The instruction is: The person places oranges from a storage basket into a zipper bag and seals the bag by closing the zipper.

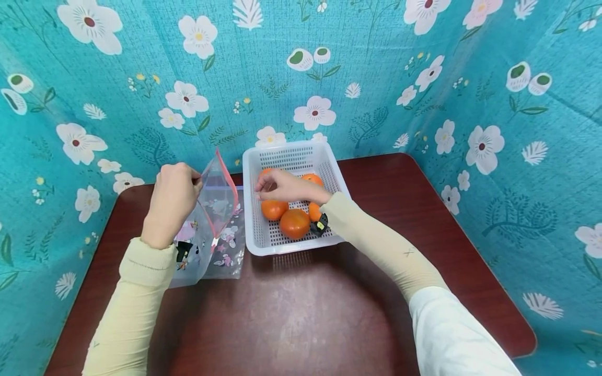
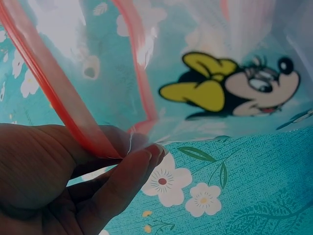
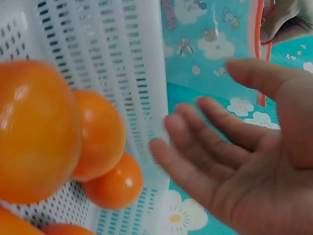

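My left hand [image 1: 171, 196] pinches the edge of a clear zip bag [image 2: 234, 132] with a red-orange seal strip and cartoon prints. The bag's mouth gapes; no contents show inside it. Over the white plastic basket [image 1: 251, 209] hovers my right hand [image 1: 289, 187], fingers loosely bent and nothing held. In the right wrist view that hand [image 3: 230, 156] is apart from the fruit, palm showing. Several smooth, round orange fruits [image 1: 294, 223] lie in the basket; the hand and wrist hide part of them from the head view.
A second printed clear bag [image 1: 232, 261] lies flat on the dark red table [image 1: 301, 324], left of the basket and partly beneath the held one. Blue-green flowered cloth [image 1: 263, 68] hangs behind the table and along its sides.
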A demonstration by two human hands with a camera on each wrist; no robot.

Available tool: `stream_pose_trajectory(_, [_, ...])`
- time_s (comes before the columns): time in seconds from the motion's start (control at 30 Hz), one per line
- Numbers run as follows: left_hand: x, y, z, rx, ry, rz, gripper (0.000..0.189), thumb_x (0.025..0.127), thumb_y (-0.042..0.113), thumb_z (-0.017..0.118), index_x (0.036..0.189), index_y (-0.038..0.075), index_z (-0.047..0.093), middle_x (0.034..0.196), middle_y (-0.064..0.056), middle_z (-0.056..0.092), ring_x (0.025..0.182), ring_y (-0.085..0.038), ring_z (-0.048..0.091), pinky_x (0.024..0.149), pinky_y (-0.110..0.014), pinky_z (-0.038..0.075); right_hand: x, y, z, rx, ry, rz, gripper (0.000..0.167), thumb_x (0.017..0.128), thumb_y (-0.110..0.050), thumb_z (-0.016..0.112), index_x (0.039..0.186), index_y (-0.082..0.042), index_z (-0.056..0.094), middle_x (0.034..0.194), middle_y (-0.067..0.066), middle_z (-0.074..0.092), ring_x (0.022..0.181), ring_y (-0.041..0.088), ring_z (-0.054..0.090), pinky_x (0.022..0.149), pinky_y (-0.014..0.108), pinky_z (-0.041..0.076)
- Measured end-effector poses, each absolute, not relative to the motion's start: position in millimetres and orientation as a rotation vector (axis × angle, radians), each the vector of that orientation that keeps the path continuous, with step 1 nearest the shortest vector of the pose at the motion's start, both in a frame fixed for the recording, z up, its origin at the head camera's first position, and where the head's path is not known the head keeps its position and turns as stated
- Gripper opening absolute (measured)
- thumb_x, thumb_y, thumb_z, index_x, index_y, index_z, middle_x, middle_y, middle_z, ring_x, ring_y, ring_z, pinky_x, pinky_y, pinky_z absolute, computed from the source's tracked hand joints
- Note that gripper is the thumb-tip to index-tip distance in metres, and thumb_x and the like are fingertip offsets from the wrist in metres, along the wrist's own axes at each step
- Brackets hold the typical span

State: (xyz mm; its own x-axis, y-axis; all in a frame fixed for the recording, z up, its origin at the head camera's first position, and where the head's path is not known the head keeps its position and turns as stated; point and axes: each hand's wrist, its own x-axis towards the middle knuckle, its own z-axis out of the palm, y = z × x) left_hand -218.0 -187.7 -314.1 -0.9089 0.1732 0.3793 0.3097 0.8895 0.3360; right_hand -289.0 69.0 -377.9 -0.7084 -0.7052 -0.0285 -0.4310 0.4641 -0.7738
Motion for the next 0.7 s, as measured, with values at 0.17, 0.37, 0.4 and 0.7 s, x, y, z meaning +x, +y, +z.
stream_pose_trajectory(0.17, [-217, -188, -316, -0.350, -2.718, -0.571, 0.017, 0.095, 0.000, 0.066, 0.087, -0.010, 0.077, 0.079, -0.028, 0.070, 0.061, -0.035, 0.063, 0.057, -0.047, 0.050, -278, 85, -377, -0.836, 2.452, -0.737, 0.033, 0.096, -0.025, 0.070, 0.122, -0.005, 0.064, 0.112, 0.005, 0.066, 0.096, 0.020, 0.060, 0.084, 0.030, 0.051])
stream_pose_trajectory(0.37, [-217, -187, -316, -0.343, -2.716, -0.572, 0.017, 0.095, 0.001, 0.067, 0.088, -0.009, 0.077, 0.079, -0.028, 0.071, 0.063, -0.037, 0.065, 0.059, -0.050, 0.052, -263, 98, -384, -0.527, 2.386, -0.602, 0.041, 0.088, -0.027, 0.079, 0.123, -0.011, 0.065, 0.120, 0.004, 0.060, 0.110, 0.023, 0.055, 0.090, 0.040, 0.052])
stream_pose_trajectory(0.4, [-217, -187, -316, -0.343, -2.715, -0.570, 0.017, 0.095, 0.001, 0.067, 0.087, -0.009, 0.077, 0.078, -0.028, 0.071, 0.063, -0.037, 0.065, 0.059, -0.050, 0.052, -263, 99, -385, -0.511, 2.375, -0.604, 0.042, 0.087, -0.026, 0.080, 0.123, -0.011, 0.065, 0.121, 0.006, 0.059, 0.112, 0.024, 0.054, 0.090, 0.041, 0.053])
stream_pose_trajectory(0.7, [-217, -186, -315, -0.337, -2.707, -0.587, 0.017, 0.095, 0.002, 0.067, 0.088, -0.010, 0.077, 0.080, -0.029, 0.071, 0.065, -0.039, 0.065, 0.059, -0.051, 0.052, -262, 103, -388, -0.574, 2.379, -0.506, 0.055, 0.086, -0.023, 0.081, 0.137, -0.016, 0.061, 0.129, 0.001, 0.056, 0.118, 0.022, 0.049, 0.093, 0.039, 0.050])
